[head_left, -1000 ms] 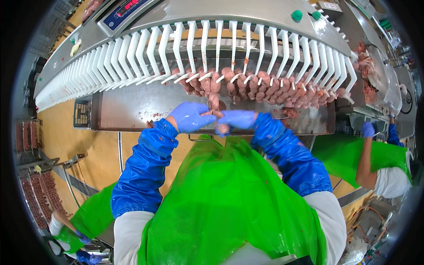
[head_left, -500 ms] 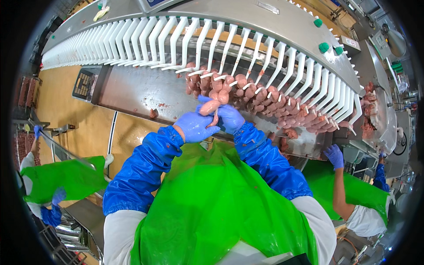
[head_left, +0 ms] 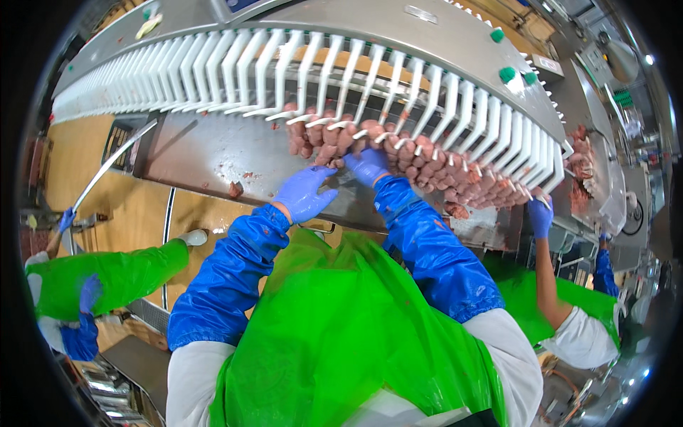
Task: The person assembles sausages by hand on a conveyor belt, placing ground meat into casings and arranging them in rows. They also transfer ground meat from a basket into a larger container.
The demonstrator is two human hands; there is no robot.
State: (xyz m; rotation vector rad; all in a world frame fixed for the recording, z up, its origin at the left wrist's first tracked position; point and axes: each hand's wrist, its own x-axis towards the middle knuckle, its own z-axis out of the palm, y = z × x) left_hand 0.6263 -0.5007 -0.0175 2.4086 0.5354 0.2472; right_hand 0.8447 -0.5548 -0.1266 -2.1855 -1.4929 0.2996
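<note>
Both of my hands wear blue gloves and blue sleeves over a green apron. My left hand [head_left: 304, 192] is spread open just below the hanging pink sausage links [head_left: 398, 153], holding nothing. My right hand [head_left: 368, 165] reaches up into the sausages under the white hooks [head_left: 341, 78] of the curved steel machine; its fingers touch the links, but whether they grip one is hidden. The sausages hang in a row from the middle hooks toward the right.
A steel tray [head_left: 213, 160] with meat scraps lies under the hooks. A co-worker's gloved hand [head_left: 541, 213] reaches to the sausages at right. Another person in green [head_left: 107, 274] stands at left with a long rod [head_left: 114, 160]. The floor is tan.
My hands have parted: the left one let go and opened below the links, while the right one moved up into the hanging sausages. The view has shifted right along the machine.
</note>
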